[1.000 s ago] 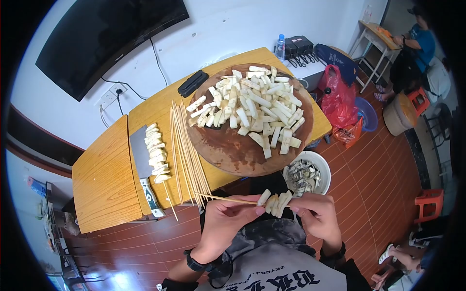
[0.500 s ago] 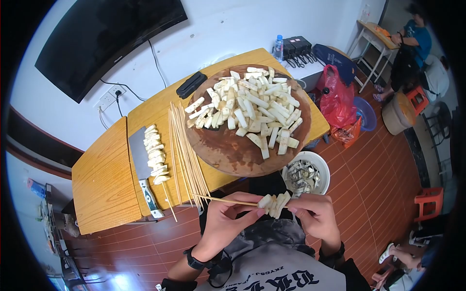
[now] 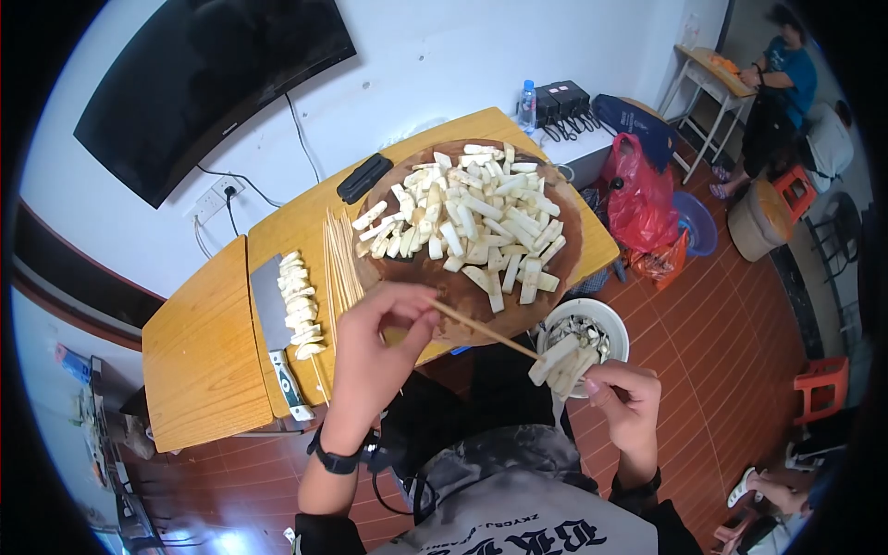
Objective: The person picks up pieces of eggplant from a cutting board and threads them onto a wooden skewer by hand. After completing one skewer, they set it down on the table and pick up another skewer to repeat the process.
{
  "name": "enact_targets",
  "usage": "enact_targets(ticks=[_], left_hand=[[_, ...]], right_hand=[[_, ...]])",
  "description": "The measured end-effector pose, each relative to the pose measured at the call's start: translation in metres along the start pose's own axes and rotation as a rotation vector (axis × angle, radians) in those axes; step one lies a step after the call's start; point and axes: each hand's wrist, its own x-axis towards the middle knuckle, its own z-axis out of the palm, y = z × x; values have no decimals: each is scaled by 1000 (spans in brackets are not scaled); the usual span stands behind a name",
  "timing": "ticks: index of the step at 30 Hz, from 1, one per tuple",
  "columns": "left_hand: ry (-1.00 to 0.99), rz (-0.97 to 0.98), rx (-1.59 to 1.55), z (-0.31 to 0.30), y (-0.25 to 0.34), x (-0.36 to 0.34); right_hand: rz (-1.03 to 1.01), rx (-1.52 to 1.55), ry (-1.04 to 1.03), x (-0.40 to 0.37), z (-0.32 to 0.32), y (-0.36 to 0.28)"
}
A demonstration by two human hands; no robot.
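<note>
Your left hand (image 3: 375,347) pinches the bamboo skewer (image 3: 481,328) by its bare end over the worktop (image 3: 199,356) edge — at four o'clock your right hand (image 3: 629,407) pinches the threaded vegetable pieces (image 3: 562,359) above the white bowl (image 3: 622,331).

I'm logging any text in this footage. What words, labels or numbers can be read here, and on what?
On the grey shirt: a small line that seems to begin "ZKYO", the rest blurred; large characters under it, cut off by the frame edge, unreadable.
On the water bottle: label too small to read.
On the screen: no readable mark.
On the skewer in left hand and right hand: no writing.
</note>
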Motion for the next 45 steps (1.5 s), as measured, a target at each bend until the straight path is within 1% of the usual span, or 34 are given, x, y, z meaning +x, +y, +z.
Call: enact_targets(ticks=[1,2,3,6,10,13,16,19,22,23,26,27,30,34,37,40,45], left_hand=[[19,64,149,4,12,8],[38,129,298,10,21,16],[53,290,412,17,25,24],[-43,429,537,30,24,39],[-69,487,699,38,12,45],[-27,567,677,35,12,44],[8,347,564,25,16,36],[22,91,-135,11,1,24],[-37,-62,-535,-5,4,6],[-28,-100,-660,-10,0,-2],[38,-165,-844,-25,-4,-22],[60,-136,-868,-29,-8,-29],[160,-118,-786,-38,-24,-44],[257,-162,-808,-43,-17,-54],[287,-130,-746,-45,-22,-60],[285,-145,-742,-47,-20,-64],[267,-79,-783,-48,-30,-66]], right_hand=[[-58,30,47,0,3,4],[-49,39,48,-1,1,4],[-41,48,50,-2,0,4],[-29,52,55,-6,-5,7],[-47,34,98,-8,-10,11],[-16,92,113,-7,-13,14],[6,95,96,-5,-11,15],[11,89,79,-3,-7,12],[26,66,49,-2,-1,14],[28,54,17,0,0,14],[24,13,-70,2,5,11],[15,-5,-90,2,7,12],[13,-37,-157,3,14,10],[18,-65,-213,4,22,9],[25,-66,-224,5,26,6],[15,-92,-237,6,28,5],[24,-130,-264,7,28,1]])
